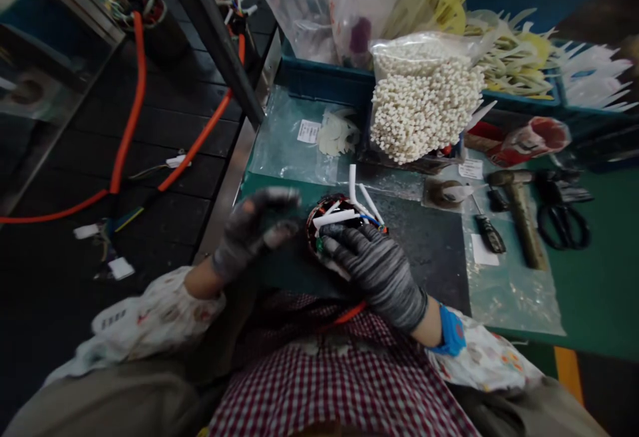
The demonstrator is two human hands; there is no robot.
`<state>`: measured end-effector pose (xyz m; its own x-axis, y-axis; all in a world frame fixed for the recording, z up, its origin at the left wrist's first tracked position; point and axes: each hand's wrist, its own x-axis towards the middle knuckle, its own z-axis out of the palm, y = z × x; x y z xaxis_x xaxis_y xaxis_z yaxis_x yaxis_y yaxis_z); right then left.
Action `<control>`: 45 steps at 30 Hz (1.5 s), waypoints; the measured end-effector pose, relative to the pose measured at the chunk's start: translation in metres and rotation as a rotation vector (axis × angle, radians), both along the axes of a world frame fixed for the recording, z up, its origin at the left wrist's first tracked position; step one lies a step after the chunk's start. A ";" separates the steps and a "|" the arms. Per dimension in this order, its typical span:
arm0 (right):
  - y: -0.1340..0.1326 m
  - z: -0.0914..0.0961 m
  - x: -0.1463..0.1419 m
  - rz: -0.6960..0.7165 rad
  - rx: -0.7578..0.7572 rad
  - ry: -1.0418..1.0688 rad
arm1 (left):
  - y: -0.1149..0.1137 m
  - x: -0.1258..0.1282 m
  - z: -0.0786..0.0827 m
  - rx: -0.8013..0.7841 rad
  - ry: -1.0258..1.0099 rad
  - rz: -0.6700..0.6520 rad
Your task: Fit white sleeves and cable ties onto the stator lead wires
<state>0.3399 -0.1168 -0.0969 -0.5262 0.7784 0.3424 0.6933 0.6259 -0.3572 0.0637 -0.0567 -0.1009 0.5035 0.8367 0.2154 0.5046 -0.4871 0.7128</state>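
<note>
A round motor stator (311,221) with copper windings stands at the table's near edge. White insulating sleeves (333,218) and a few coloured wires stick out of its top. My right hand (384,271), in a grey striped glove, lies over the stator's near right side, its fingers curled on the rim beside the sleeves. It hides part of the windings. To the left of the stator, my left hand (252,231) is raised in a dark grey glove, thumb and fingers apart and nothing between them. Its fingertips are slightly blurred.
A bag of short white tubes (424,108) stands behind the stator, near blue bins (324,81). On the right lie a hammer (522,217), a screwdriver (489,231) and black scissors (564,224). A metal post (214,38) and orange cables (132,104) are on the left.
</note>
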 end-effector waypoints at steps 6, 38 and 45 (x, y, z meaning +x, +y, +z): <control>-0.014 0.002 0.000 -0.017 0.088 -0.005 | 0.027 0.044 -0.008 -0.453 -0.223 -0.438; -0.068 0.000 0.014 0.001 0.157 0.084 | -0.043 0.053 0.012 -0.128 -0.182 -0.324; -0.075 -0.004 0.041 -0.280 0.123 0.246 | -0.052 0.066 0.006 -0.021 -0.172 -0.256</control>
